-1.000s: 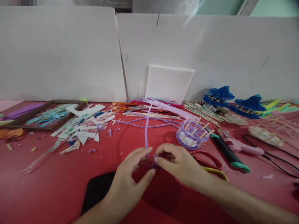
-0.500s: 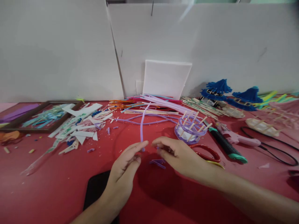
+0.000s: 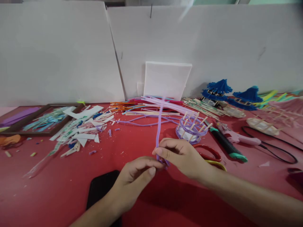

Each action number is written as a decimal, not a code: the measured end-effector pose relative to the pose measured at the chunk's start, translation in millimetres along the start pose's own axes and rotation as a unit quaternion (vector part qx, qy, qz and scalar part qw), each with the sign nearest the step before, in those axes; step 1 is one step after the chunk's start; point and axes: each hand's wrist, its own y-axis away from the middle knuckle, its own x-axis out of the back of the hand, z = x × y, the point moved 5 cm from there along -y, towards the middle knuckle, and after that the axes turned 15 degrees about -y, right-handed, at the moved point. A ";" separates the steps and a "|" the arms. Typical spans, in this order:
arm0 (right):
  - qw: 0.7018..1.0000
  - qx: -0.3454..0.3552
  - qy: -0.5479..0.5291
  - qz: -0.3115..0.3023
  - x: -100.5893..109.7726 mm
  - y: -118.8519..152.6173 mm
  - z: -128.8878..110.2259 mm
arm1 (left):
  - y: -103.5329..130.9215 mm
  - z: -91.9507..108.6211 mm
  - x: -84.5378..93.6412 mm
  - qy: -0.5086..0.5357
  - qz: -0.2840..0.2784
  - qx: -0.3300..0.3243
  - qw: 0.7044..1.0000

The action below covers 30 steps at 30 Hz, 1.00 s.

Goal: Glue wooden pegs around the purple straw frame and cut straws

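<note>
Between its thumb and fingers, my right hand (image 3: 182, 154) pinches a long purple pipe cleaner (image 3: 159, 126) that stands nearly upright, its upper end blurred. Just below, my left hand (image 3: 140, 175) has thumb and index finger drawn together at a cluster of short purple pipe cleaner pieces (image 3: 167, 163), partly hidden by the fingers. Past my right hand sits a small round frame of wooden sticks wound with purple pipe cleaner (image 3: 191, 130). Scissors with red and yellow handles (image 3: 210, 151) lie beside my right wrist, and a black phone (image 3: 100, 187) is partly under my left forearm.
Pipe cleaners (image 3: 151, 107) lie in a heap at the back before a white board (image 3: 167, 80). Scraps (image 3: 87, 126) and a brown frame (image 3: 44, 130) are left. At right lie a green-and-black tool (image 3: 228, 145), a pink glue gun (image 3: 239, 137) with its cord, and blue-roofed models (image 3: 217, 90).
Both hands have closed in toward the short pieces. My right hand now grips the long pipe cleaner, which has shifted right and stands more upright. The left hand's fingers moved right.
</note>
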 end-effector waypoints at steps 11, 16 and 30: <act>0.996 0.045 0.067 0.038 -0.1 0.8 1.6 | -7.1 -12.0 8.7 0.037 0.084 0.084 0.992; 0.997 0.036 0.051 0.047 -0.1 3.3 5.4 | -7.2 -19.7 9.7 0.172 0.099 0.156 0.968; 0.998 0.002 -0.025 0.063 -2.8 5.1 9.3 | -5.6 -16.5 5.2 0.128 0.063 0.161 0.977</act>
